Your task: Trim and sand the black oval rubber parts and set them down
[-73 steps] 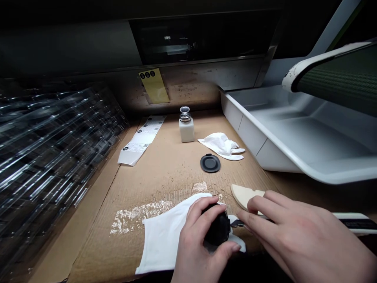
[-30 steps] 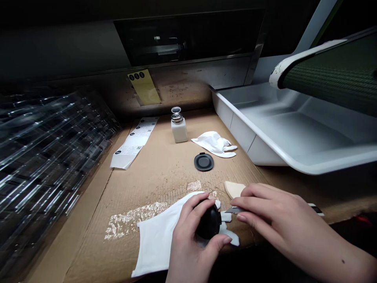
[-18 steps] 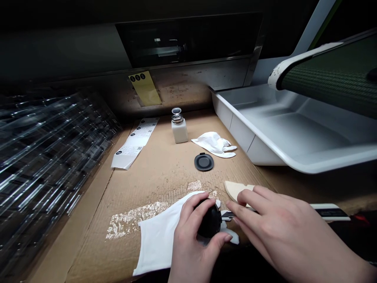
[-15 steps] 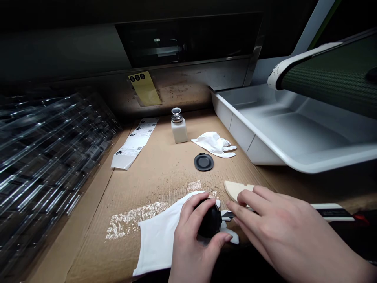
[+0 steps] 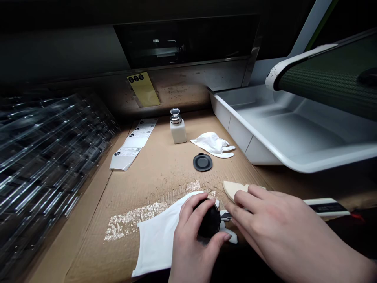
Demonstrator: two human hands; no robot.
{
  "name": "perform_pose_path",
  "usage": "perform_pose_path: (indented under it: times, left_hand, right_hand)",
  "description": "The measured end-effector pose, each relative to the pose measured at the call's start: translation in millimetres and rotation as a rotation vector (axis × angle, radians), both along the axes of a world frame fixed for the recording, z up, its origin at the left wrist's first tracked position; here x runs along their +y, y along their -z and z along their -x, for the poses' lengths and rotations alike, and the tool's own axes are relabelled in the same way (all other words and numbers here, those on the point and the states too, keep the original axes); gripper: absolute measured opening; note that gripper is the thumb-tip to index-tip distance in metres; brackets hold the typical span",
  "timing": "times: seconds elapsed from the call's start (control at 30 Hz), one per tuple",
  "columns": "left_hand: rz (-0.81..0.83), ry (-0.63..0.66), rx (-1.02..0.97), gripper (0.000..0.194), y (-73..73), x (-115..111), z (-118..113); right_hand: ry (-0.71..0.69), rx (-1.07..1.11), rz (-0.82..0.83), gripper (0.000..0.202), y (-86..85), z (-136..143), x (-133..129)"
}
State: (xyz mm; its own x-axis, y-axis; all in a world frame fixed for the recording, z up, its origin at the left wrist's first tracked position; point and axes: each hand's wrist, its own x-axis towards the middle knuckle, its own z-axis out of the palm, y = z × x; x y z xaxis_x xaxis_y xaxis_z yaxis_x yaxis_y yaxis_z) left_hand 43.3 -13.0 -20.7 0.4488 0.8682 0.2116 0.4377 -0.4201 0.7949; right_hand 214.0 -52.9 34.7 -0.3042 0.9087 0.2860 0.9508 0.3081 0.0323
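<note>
My left hand is closed round a black round compact case, fingers over its top and thumb along its near side. Under it a white glove lies on the cardboard. With my right hand I grip a utility knife, its white and black handle sticking out to the right behind the hand. The knife's blade tip meets the right edge of the case. Just beyond my right fingers lies a cream half-round sponge. Farther off is a flat dark grey lid-like piece.
A pump bottle stands mid-table near a second white glove. Label sheets lie to its left. Stacked clear plastic trays fill the left side. A white tub sits right, below a green conveyor belt.
The knife and my right hand have shifted very slightly left. My left hand keeps its hold on the compact case, and the view has moved a little.
</note>
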Motion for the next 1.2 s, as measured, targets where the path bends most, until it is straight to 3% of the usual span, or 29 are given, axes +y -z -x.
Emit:
perform_pose_path:
  times: [0.23,0.33,0.5,0.7,0.8,0.97,1.1,1.2]
  left_hand:
    - [0.084,-0.032,-0.068,0.042,-3.9,0,-1]
    - [0.131,-0.044,-0.102,0.041,-6.4,0,-1]
    - [0.168,-0.062,-0.172,0.041,-6.6,0,1]
    - [0.138,-0.039,-0.316,0.043,3.1,-1,4]
    - [0.099,-0.013,-0.407,0.046,8.9,-3,7]
    - [0.095,-0.018,-0.508,0.05,11.9,-4,11]
    - [0.088,-0.005,-0.519,0.049,10.5,-4,12]
    - [0.102,-0.006,-0.534,0.049,11.4,-5,13]
  right_hand:
    - [0.041,0.189,0.171,0.012,-10.9,-9,1]
    - [0.088,0.283,0.159,0.02,1.3,-21,4]
    - [0.225,0.239,0.085,0.024,23.7,-32,11]
    - [0.141,0.66,0.436,0.013,0.0,-3,14]
    - [0.117,0.698,0.515,0.001,-8.2,13,19]
    - [0.091,0.727,0.617,0.009,-8.4,23,24]
    - [0.101,0.641,0.574,0.018,-9.4,14,21]
    - [0.218,0.523,0.406,0.019,-7.6,-2,20]
